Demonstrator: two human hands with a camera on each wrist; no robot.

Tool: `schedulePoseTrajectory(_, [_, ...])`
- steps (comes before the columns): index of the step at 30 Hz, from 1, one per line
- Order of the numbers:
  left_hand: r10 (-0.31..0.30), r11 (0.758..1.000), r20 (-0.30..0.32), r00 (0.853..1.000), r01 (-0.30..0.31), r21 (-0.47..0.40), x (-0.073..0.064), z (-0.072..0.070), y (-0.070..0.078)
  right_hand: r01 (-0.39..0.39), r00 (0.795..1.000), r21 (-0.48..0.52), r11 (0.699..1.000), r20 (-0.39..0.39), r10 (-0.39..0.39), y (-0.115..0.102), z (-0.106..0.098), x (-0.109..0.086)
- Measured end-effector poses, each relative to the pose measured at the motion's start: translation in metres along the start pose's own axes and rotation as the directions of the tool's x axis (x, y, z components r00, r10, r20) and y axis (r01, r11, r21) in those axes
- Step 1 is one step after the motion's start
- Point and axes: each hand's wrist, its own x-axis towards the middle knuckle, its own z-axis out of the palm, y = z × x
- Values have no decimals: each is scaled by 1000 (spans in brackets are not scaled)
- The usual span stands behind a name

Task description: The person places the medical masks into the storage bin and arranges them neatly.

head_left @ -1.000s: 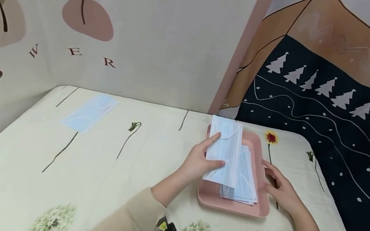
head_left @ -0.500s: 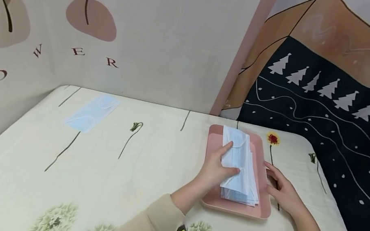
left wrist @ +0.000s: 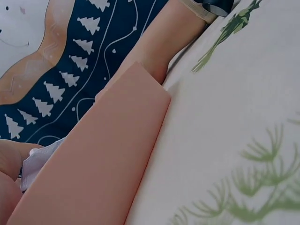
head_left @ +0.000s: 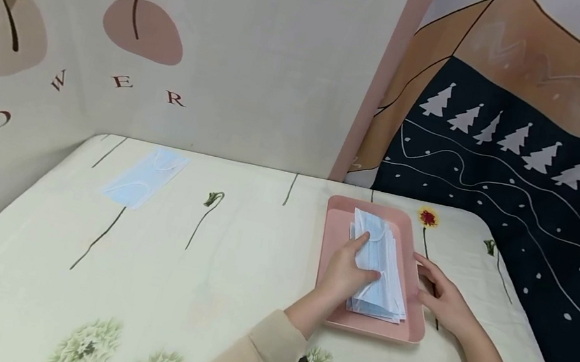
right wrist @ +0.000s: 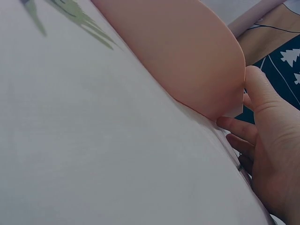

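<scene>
In the head view a pink tray (head_left: 339, 215) holds several light blue pleated face masks (head_left: 394, 300), stacked slightly fanned. My left hand (head_left: 344, 275) reaches over the tray's left side and holds the top face mask (head_left: 370, 256) against the stack, with thumb and index finger on its upper face. The other left fingers are hidden. At the tray's right wall, my right hand (head_left: 444, 299) touches the outside with relaxed fingers. The right wrist view shows the thumb (right wrist: 262, 89) at the tray wall (right wrist: 197, 51) and a fingertip near its bottom corner.
Another face mask (head_left: 145, 177) lies flat toward the back left of the table. A flower-print cloth (head_left: 243, 250) covers the table. Behind stand a pale printed curtain (head_left: 262, 72) and a dark one with white trees (head_left: 499, 185) on the right.
My left hand has moved right and down, bringing a face mask from above the tray's left side onto the stack. My right hand stays at the tray's right wall.
</scene>
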Motion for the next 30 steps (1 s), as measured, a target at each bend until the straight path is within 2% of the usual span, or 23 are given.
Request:
schedulePoseTrajectory(6, [-29,999,12,999,29,33,3,4,-3,9,1000,10,1000,4,-9,0,1,1])
schedulePoseTrajectory(10, [-64,996,47,997,61,61,4,5,-4,7,1000,3,1000,2,-7,0,0,1])
schedulePoseTrajectory(13, [-69,993,84,994,60,101,3,6,-5,10,1000,9,1000,1,-10,2,0,1])
schedulePoseTrajectory(19, [4,983,130,991,-28,183,3,6,-8,11,1000,13,1000,8,-11,5,0,1])
schedulePoseTrajectory(23, [77,962,137,988,-110,249,3,6,-8,-13,1000,-10,1000,4,13,4,0,1])
schedulePoseTrajectory(26, [101,946,131,986,-136,293,2,6,-8,-37,999,-24,999,0,37,2,1,2])
schedulePoseTrajectory(30, [107,935,115,988,-139,326,1,6,-7,-54,999,-23,998,-3,53,2,1,1])
